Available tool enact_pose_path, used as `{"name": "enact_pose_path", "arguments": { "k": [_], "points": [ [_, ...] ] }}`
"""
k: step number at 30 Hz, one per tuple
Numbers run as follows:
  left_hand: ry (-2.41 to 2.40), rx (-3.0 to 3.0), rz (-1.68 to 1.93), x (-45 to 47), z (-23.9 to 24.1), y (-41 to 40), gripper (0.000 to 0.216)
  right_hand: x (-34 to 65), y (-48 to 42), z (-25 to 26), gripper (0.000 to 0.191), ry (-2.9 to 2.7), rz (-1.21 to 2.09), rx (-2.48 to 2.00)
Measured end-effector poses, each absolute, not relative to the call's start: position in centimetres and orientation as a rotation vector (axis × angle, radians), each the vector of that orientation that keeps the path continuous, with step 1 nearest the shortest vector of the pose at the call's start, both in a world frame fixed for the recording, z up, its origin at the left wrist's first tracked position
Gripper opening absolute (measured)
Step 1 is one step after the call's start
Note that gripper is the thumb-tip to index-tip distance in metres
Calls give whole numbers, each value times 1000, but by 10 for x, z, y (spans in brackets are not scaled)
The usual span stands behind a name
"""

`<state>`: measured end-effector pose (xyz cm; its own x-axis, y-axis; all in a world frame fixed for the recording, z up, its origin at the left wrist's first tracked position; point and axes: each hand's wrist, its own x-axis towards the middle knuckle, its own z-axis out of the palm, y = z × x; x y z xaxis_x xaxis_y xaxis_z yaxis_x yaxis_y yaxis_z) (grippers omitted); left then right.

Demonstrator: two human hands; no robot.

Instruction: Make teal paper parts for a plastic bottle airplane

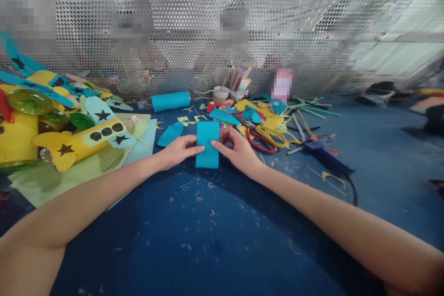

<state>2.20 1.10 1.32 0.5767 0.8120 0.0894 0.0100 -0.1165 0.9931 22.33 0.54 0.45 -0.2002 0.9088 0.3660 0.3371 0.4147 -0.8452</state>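
At the fingertips: clamped from 2 sides, a blue strip, left edge in the left hand, right edge in the right hand, thumbs and fingers closed on it. Held low at the table, mid-width, touching or just above, cannot tell. Just right of the right hand, scissors; farther right, a glue gun. Behind, a blue tube. Far left, a yellow plane with black stars.

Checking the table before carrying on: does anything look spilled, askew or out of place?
Nothing looks spilled or damaged. Paper scraps litter the table around the blue strip pinched between the left hand and right hand, and a blue-wrapped bottle lies on its side behind it.
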Motion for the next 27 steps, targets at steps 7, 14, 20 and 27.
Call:
{"name": "enact_pose_path", "arguments": {
  "k": [7,14,20,27],
  "points": [
    [752,1707,704,22,13,11,16,223,8,5,35,-1594,969,-1061],
    [911,1840,754,22,15,11,38,223,5,6,35,-1491,945,-1069],
    [915,1831,807,22,11,12,42,222,3,8,36,-1454,956,-1076],
    [908,1797,830,22,11,12,41,221,2,7,33,-1452,931,-1063]
  ]
}}
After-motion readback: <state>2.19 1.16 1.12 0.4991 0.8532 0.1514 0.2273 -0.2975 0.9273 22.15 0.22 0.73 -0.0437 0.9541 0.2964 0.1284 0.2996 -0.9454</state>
